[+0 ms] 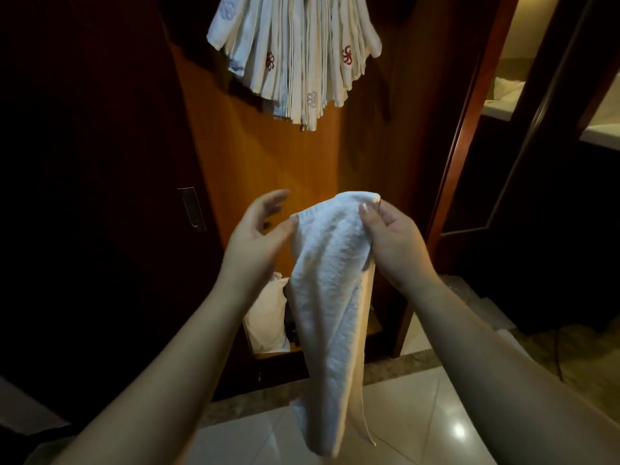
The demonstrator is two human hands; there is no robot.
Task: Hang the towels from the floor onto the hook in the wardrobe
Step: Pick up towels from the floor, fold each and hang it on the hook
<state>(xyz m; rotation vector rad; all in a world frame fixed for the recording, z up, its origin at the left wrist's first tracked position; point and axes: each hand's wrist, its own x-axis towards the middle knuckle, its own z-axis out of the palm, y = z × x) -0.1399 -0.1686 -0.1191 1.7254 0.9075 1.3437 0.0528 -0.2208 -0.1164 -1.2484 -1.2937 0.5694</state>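
Observation:
A white terry towel (330,297) hangs in front of me, its lower end dangling above the tiled floor. My right hand (392,236) pinches its top corner between thumb and fingers. My left hand (258,229) is beside the towel's upper left edge; the thumb touches the fabric and the fingers are spread and relaxed. Above, a thick bunch of white towels (295,55) with red and grey flower emblems hangs inside the wardrobe. The hook that carries them is out of frame.
The wardrobe's wooden back panel (268,162) is lit orange. A dark door with a recessed handle (193,209) stands at the left. A white bag or cloth (266,317) lies on the wardrobe bottom. Glossy floor tiles (419,421) are below, and a red-brown door frame (463,129) rises at the right.

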